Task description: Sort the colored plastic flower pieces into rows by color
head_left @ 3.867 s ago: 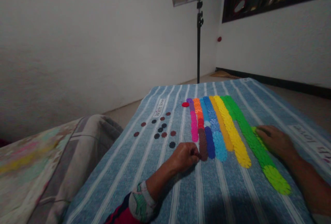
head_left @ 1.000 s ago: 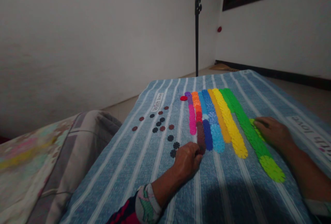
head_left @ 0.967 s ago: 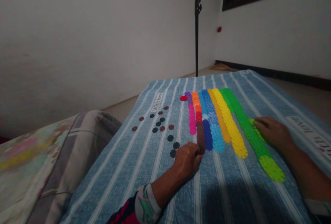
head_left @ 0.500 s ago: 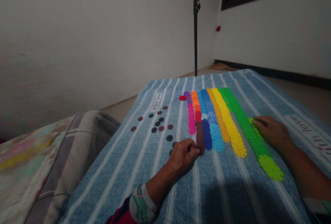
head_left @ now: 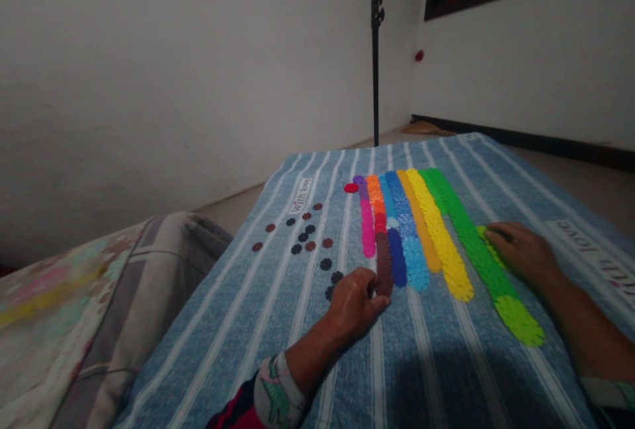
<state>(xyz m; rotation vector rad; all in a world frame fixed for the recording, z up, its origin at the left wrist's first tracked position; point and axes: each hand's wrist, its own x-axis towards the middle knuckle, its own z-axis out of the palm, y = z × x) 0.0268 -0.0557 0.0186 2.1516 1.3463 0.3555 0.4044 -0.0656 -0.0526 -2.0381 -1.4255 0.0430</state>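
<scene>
Rows of small flower-shaped discs lie sorted by colour on a blue striped towel [head_left: 278,323]: pink [head_left: 368,231], maroon [head_left: 383,264], dark blue [head_left: 397,260], light blue [head_left: 415,267], yellow [head_left: 444,244], green [head_left: 476,250]. My left hand [head_left: 354,303] rests at the near end of the maroon row, fingers curled and pinched at its last disc. My right hand [head_left: 520,254] lies palm down beside the green row, over a few yellow-green discs [head_left: 489,244]. Several loose dark and maroon discs [head_left: 310,238] are scattered to the left.
A single red disc [head_left: 350,188] sits at the far end of the rows. A folded patterned blanket [head_left: 99,303] lies at the left. A black light stand [head_left: 376,65] rises behind the towel near the white wall; floor shows at the right.
Over the last seconds two dark discs have come nearer my left hand, which has shifted slightly at the maroon row's end. My right hand has stayed in place.
</scene>
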